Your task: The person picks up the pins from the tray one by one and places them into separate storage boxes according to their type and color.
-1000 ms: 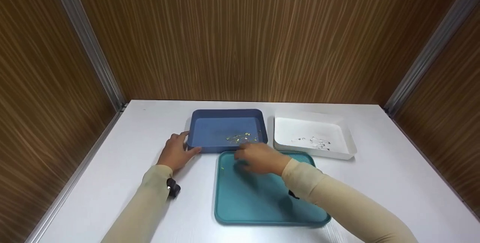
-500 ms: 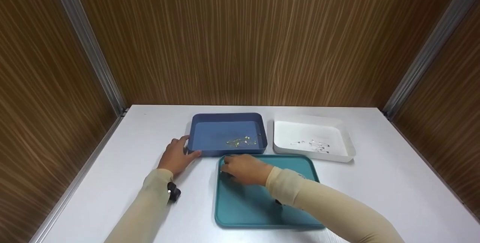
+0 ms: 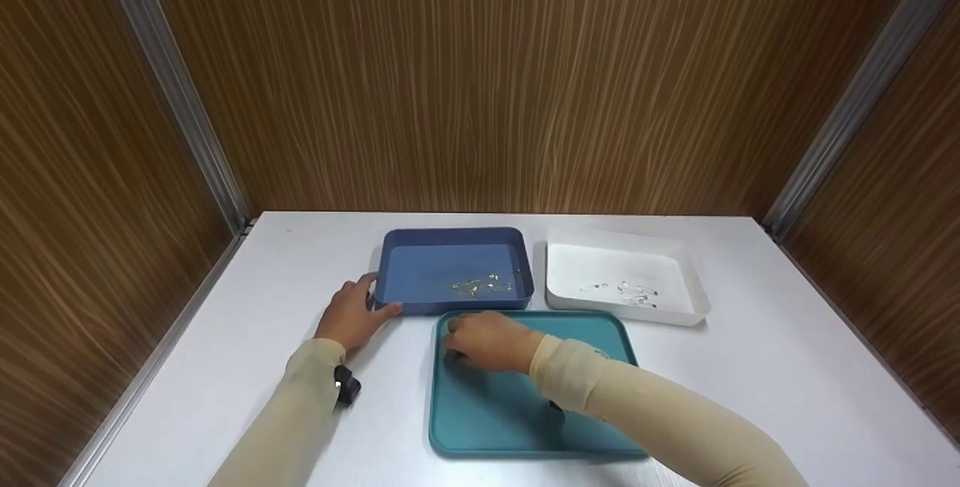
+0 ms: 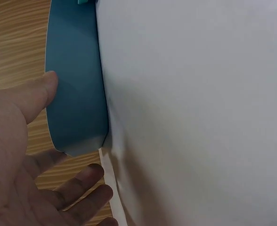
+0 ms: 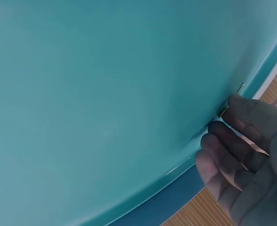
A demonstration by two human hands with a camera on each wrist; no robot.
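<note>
My left hand (image 3: 351,314) lies relaxed on the white table, its thumb (image 4: 40,92) against the left front corner of the blue tray (image 3: 390,243). Several gold pins (image 3: 480,285) lie in that tray. My right hand (image 3: 480,338) reaches down into the far left corner of the teal tray (image 3: 525,412). In the right wrist view its bent fingertips (image 5: 232,123) sit on a thin gold pin (image 5: 239,87) lying against the tray's rim; the thumb is hidden. The white tray (image 3: 690,277) on the right holds several silver pins (image 3: 636,290).
The three trays sit close together in the middle of the white table (image 3: 787,367). Wood-grain walls (image 3: 487,74) close it in at the back and on both sides. A small black device (image 3: 347,384) sits at my left wrist.
My right hand has come back from the blue tray's front edge to the teal tray's far left corner and settled on a pin there. The left hand has stayed put.
</note>
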